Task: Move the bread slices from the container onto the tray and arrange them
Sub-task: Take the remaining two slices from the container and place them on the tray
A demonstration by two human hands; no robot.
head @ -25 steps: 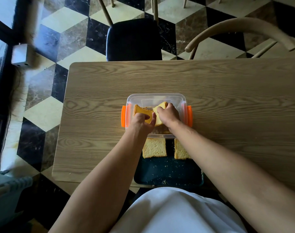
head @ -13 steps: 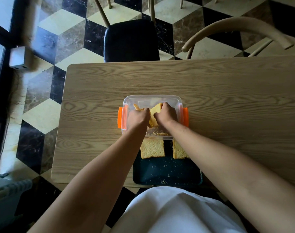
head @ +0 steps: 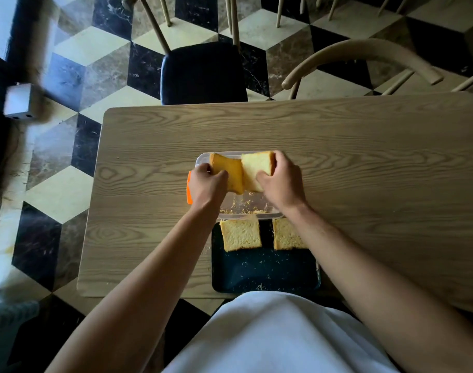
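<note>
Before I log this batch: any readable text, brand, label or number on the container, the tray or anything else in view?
None can be read.
Container: clear plastic, orange clip, no label showing.
Tray: plain dark surface with crumbs, no marking.
Bread slices in the left hand and right hand: no wrapper or print.
Table: bare wood grain.

1. Four bread slices: two held up, a golden slice [head: 228, 172] and a paler slice [head: 255, 169]; two lying on the tray, a left slice [head: 240, 235] and a right slice [head: 286, 235] (partly under a forearm).
2. One clear container [head: 246, 208].
3. One dark tray [head: 265, 273].
4. Two hands: left hand [head: 207, 184], right hand [head: 279, 181].
5. One table [head: 364, 162].
</note>
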